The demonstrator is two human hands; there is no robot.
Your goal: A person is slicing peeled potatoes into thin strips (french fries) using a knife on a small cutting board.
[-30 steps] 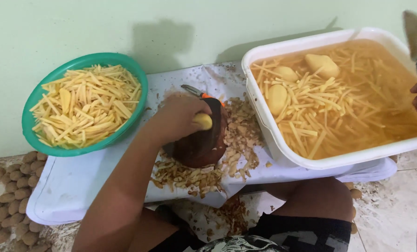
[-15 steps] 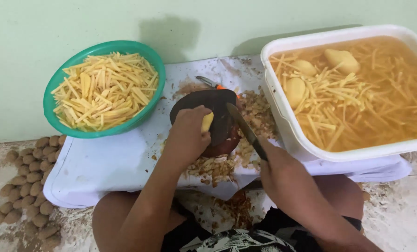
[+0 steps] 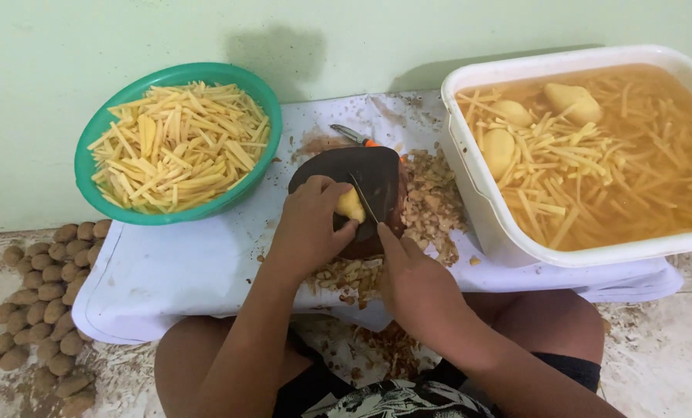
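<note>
Left hand holding a small yellow potato piece tight on the dark board, right hand gripping the knife right beside those fingers, so maybe a slip and a cut.

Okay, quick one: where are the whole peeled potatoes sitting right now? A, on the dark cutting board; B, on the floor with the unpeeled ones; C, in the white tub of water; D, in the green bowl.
C: three whole peeled potatoes float among cut sticks in the water of the white tub.
</note>
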